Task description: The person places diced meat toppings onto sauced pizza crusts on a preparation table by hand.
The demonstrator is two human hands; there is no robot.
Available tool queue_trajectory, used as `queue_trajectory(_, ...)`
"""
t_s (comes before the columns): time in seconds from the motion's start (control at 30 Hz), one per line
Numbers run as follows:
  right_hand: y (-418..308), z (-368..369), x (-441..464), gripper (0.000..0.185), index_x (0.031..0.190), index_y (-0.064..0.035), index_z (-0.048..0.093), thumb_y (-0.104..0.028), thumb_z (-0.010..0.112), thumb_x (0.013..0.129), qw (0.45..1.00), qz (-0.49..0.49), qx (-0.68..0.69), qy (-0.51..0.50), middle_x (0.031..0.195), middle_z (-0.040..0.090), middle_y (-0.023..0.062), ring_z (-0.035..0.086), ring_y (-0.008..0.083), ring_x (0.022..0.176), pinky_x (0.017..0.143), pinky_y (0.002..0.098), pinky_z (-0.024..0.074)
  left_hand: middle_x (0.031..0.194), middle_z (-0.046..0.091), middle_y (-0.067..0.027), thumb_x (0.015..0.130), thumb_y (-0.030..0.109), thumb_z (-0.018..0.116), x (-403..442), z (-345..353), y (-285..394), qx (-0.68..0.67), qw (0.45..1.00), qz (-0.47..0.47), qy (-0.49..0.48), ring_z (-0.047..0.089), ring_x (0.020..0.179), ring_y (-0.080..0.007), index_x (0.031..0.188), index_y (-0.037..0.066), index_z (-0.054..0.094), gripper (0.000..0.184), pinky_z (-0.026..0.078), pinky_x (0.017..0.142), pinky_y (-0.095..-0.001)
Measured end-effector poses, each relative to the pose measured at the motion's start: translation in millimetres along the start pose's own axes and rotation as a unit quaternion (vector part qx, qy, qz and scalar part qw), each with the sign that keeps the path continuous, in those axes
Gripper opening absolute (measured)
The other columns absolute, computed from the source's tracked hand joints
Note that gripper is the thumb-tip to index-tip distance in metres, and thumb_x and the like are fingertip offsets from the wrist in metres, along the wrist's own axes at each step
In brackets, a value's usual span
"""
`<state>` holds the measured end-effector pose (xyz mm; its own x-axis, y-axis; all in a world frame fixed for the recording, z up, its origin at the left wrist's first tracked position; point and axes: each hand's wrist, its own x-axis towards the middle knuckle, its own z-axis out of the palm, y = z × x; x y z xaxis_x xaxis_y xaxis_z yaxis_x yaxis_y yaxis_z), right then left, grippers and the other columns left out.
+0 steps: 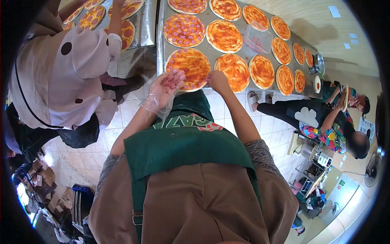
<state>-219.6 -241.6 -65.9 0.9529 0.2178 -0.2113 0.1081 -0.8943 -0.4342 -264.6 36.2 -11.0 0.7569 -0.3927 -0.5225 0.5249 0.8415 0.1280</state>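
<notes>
My left hand (165, 87), in a loose clear plastic glove, is palm up with a small heap of diced ham (172, 82) in its cupped palm. It is over the left front edge of a sauced pizza base (189, 65), which has ham pieces along its left side and near its front. My right hand (218, 81) is at that base's right edge, fingers pinched together; whatever they hold is hidden. Beside it on the right lies a base with only sauce (232, 72). Behind the front base is a pizza covered in ham squares (184, 31).
A clear plastic tub (258, 37) with some ham stands among several sauced bases on the metal table (237, 22). At left, a person (69, 69) works at another table of pizzas. At right, a person (325, 122) holds a round base. Metal bowls (318, 64) stand at the far right end.
</notes>
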Motion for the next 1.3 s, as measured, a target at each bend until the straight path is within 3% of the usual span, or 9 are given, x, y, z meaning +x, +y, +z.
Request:
queue_trajectory(0.1, -12, -4, 9, 0.019, 0.091, -0.0081, 0.073, -0.018, 0.076, 0.075, 0.995, 0.049, -0.089, -0.006, 0.081, 0.070, 0.0162, 0.068, 0.0358, 0.077, 0.070, 0.0440, 0.0545, 0.126, 0.063, -0.0214, 0.099, 0.018, 0.051, 0, 0, 2, -0.009, 1.000, 0.002, 0.004, 0.062, 0.117, -0.0304, 0.124, -0.004, 0.059, 0.034, 0.047, 0.107, -0.0432)
queue_trajectory(0.2, -9, -11, 7, 0.018, 0.091, -0.0048, 0.071, -0.016, 0.076, 0.078, 0.998, 0.045, -0.028, 0.043, 0.077, 0.070, 0.0136, 0.069, 0.0274, 0.073, 0.066, 0.0385, 0.0544, 0.125, 0.064, -0.0209, 0.099, 0.018, 0.051, -1, -1, 4, -0.011, 1.000, 0.007, -0.005, 0.062, 0.117, -0.0302, 0.124, -0.004, 0.059, 0.034, 0.048, 0.105, -0.0429)
queue_trajectory(0.3, 15, -17, 7, 0.021, 0.098, -0.0004, 0.071, -0.012, 0.074, 0.081, 0.967, 0.114, 0.229, -0.013, 0.084, 0.072, 0.0123, 0.069, 0.0211, 0.077, 0.069, 0.0324, 0.0545, 0.128, 0.061, -0.0217, 0.099, 0.018, 0.049, 1, -4, 8, -0.008, 1.000, 0.017, 0.007, 0.058, 0.123, -0.0314, 0.127, -0.006, 0.056, 0.038, 0.044, 0.109, -0.0445)
queue_trajectory(0.4, 26, -25, 5, 0.023, 0.105, 0.0028, 0.069, -0.007, 0.072, 0.084, 0.826, 0.181, 0.530, -0.069, 0.084, 0.071, 0.0071, 0.066, 0.0131, 0.074, 0.067, 0.0262, 0.0529, 0.130, 0.060, -0.0220, 0.100, 0.019, 0.047, 3, -5, 9, -0.007, 1.000, 0.024, 0.015, 0.056, 0.126, -0.0320, 0.129, -0.006, 0.055, 0.039, 0.042, 0.111, -0.0457)
queue_trajectory(0.5, 33, -21, 6, 0.025, 0.108, 0.0054, 0.068, -0.005, 0.071, 0.086, 0.839, 0.130, 0.525, -0.063, 0.086, 0.070, 0.0071, 0.065, 0.0126, 0.073, 0.065, 0.0257, 0.0530, 0.131, 0.060, -0.0216, 0.100, 0.019, 0.046, 5, -4, 11, -0.006, 1.000, 0.024, 0.019, 0.055, 0.127, -0.0319, 0.129, -0.006, 0.055, 0.039, 0.042, 0.111, -0.0463)
queue_trajectory(0.9, 15, -2, 22, 0.017, 0.091, 0.0009, 0.072, -0.009, 0.079, 0.079, 0.951, 0.198, 0.237, -0.011, 0.070, 0.070, 0.0070, 0.066, 0.0121, 0.059, 0.057, 0.0260, 0.0526, 0.130, 0.061, -0.0220, 0.100, 0.020, 0.046, 9, -4, 15, -0.013, 0.999, 0.023, 0.021, 0.057, 0.125, -0.0320, 0.129, -0.007, 0.054, 0.040, 0.043, 0.110, -0.0447)
queue_trajectory(1.1, 20, -2, 26, 0.017, 0.084, -0.0048, 0.075, -0.018, 0.080, 0.074, 0.987, 0.077, 0.131, 0.043, 0.070, 0.070, 0.0110, 0.068, 0.0220, 0.061, 0.061, 0.0344, 0.0538, 0.126, 0.063, -0.0223, 0.099, 0.019, 0.048, 9, -2, 17, -0.019, 0.999, 0.027, 0.031, 0.059, 0.122, -0.0320, 0.128, -0.007, 0.055, 0.040, 0.044, 0.110, -0.0440)
queue_trajectory(1.2, 16, -9, 25, 0.018, 0.085, -0.0038, 0.076, -0.018, 0.081, 0.076, 0.981, 0.106, 0.162, 0.011, 0.070, 0.071, 0.0086, 0.069, 0.0164, 0.063, 0.061, 0.0308, 0.0536, 0.126, 0.063, -0.0222, 0.099, 0.019, 0.049, 9, -3, 19, -0.022, 0.999, 0.029, 0.030, 0.059, 0.122, -0.0320, 0.128, -0.007, 0.055, 0.040, 0.044, 0.110, -0.0439)
queue_trajectory(1.3, 15, -6, 23, 0.017, 0.086, -0.0042, 0.076, -0.018, 0.080, 0.076, 0.988, 0.083, 0.125, 0.045, 0.071, 0.071, 0.0097, 0.069, 0.0181, 0.064, 0.061, 0.0319, 0.0535, 0.127, 0.062, -0.0218, 0.099, 0.019, 0.049, 9, -5, 20, -0.026, 0.999, 0.027, 0.024, 0.059, 0.122, -0.0317, 0.128, -0.007, 0.055, 0.040, 0.043, 0.110, -0.0440)
